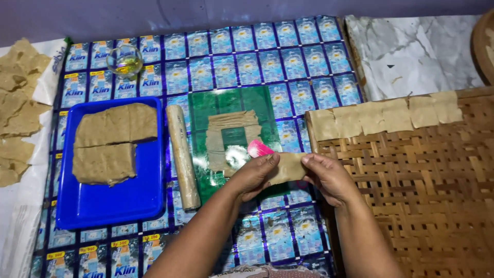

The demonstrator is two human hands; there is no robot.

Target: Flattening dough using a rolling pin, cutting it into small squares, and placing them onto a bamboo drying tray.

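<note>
Matt tan dough sheet (pixel 289 167), glossy blue plastic tray (pixel 110 206), rough woven bamboo mat (pixel 427 195)

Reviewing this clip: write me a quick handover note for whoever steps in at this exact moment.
Left hand and right hand together hold one thin dough square above the mat.
Green sheet carries rolled dough with a square hole cut out; pink cutter beside it, rolling pin to its left.
Done: a row of squares along the woven tray.
Left: dough slabs in the blue tray.
</note>
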